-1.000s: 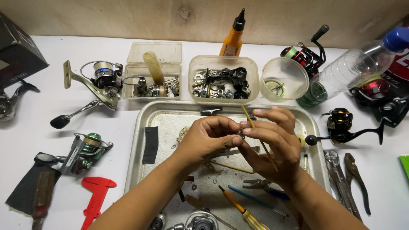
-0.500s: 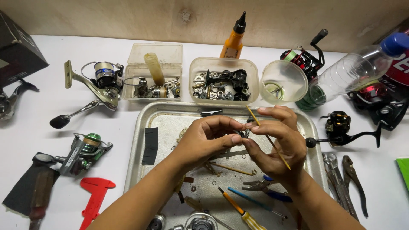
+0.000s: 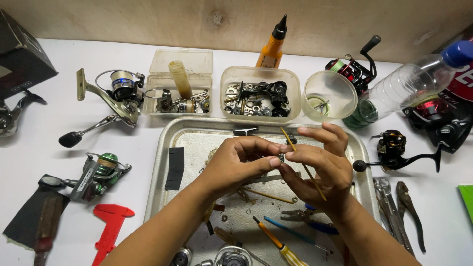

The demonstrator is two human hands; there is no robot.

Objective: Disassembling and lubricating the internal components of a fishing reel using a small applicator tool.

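**Small metal part pinched between both hands over the tray**

Head view, the only one:

- My left hand (image 3: 235, 162) has a narrow grip: thumb and forefinger closed on a small round silver metal part (image 3: 282, 157), held above the middle of the dented grey metal tray (image 3: 162, 162). Up off the tray surface so I can see it end-on.
- My right hand (image 3: 322, 162) pinches the same part from the other side, fingertips meeting the left's. A thin wooden stick (image 3: 300, 162) is also tucked in this hand, running diagonally from above the fingers down past the palm. Looks parked there so it stays ready while the fingertips do the work.
- Working over the tray probably means a dropped piece lands inside the rim, not on the white worktop (image 3: 49, 148).
- On the tray near me: blue-handled pliers (image 3: 300, 216), a yellow-handled screwdriver (image 3: 281, 246), a black strip (image 3: 174, 167).
- Behind the tray, within reach: clear plastic box of dark reel parts (image 3: 259, 93), an orange oil bottle with black nozzle (image 3: 272, 47), a round clear cup (image 3: 329, 95).
- Left of the tray: silver spinning reel (image 3: 116, 93), green spinning reel (image 3: 96, 175), red plastic caliper (image 3: 109, 224).
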